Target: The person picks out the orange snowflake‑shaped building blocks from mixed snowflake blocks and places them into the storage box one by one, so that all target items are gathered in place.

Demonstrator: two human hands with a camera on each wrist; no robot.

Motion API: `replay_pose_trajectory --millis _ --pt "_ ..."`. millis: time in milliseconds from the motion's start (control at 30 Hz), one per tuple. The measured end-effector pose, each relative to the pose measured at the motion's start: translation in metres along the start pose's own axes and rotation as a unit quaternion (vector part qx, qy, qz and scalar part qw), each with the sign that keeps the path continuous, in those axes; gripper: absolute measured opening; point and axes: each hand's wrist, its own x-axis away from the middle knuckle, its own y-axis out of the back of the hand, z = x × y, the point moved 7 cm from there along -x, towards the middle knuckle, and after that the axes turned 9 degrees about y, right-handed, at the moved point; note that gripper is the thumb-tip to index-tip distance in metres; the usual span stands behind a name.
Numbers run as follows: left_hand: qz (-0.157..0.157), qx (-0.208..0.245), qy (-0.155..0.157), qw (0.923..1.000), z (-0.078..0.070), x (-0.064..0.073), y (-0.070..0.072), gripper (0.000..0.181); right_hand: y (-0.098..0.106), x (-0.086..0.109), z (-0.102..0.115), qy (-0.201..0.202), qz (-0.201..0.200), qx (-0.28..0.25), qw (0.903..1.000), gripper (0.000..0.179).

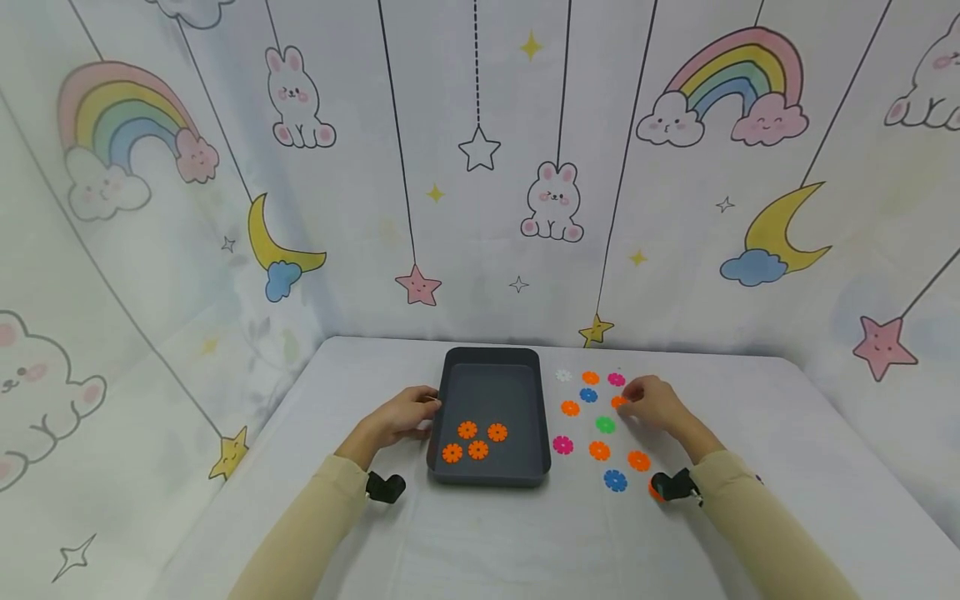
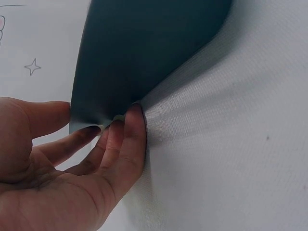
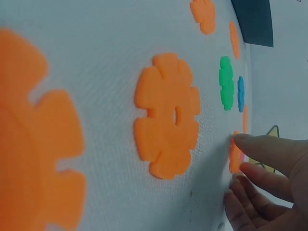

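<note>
A dark grey rectangular tray [image 1: 491,479] stands on the white table, with several orange flower-shaped discs [image 1: 477,450] inside. My left hand [image 1: 401,417] holds the tray's left side; in the left wrist view its thumb is at the rim and its curled fingers lie against the outer wall [image 2: 120,57]. Right of the tray, my right hand [image 1: 656,404] reaches down to an orange notched disc [image 3: 234,154]. Thumb and index finger pinch that disc at its edge, while the other fingers curl near the cloth. The disc is partly hidden in the head view.
Loose discs lie right of the tray: green [image 1: 605,425], blue [image 1: 615,480], pink [image 1: 562,445], white [image 1: 563,376] and several orange ones [image 1: 599,451]. One orange disc is partly covered by the right wrist camera [image 1: 675,485]. A patterned curtain [image 1: 480,208] hangs behind the table.
</note>
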Motion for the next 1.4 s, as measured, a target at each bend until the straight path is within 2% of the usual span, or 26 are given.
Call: replay_pose_trajectory --millis 400,667,800,967,1167,1400 --pt "0.003 0.0 -0.004 1.0 0.0 0.0 0.001 0.046 0.003 -0.001 0.0 0.017 -0.023 0.006 0.9996 0.025" --pt "0.002 -0.001 -0.002 1.0 -0.001 0.002 0.001 0.047 0.01 -0.001 0.016 0.051 -0.038 0.003 0.998 0.02" --pt "0.004 -0.007 -0.001 1.0 -0.002 0.003 0.001 0.048 0.013 -0.004 0.038 0.089 -0.043 -0.011 0.995 0.02" --pt "0.001 -0.004 0.005 1.0 -0.002 0.003 0.001 0.048 0.009 -0.008 0.074 0.116 -0.03 -0.044 0.9918 0.02" --pt "0.0 0.001 0.002 1.0 -0.001 0.004 0.001 0.047 -0.003 -0.012 0.124 0.161 -0.011 -0.069 0.9845 0.013" --pt "-0.003 0.0 0.0 1.0 0.0 0.001 0.001 0.046 -0.021 -0.016 0.177 0.194 0.033 -0.102 0.9752 0.01"
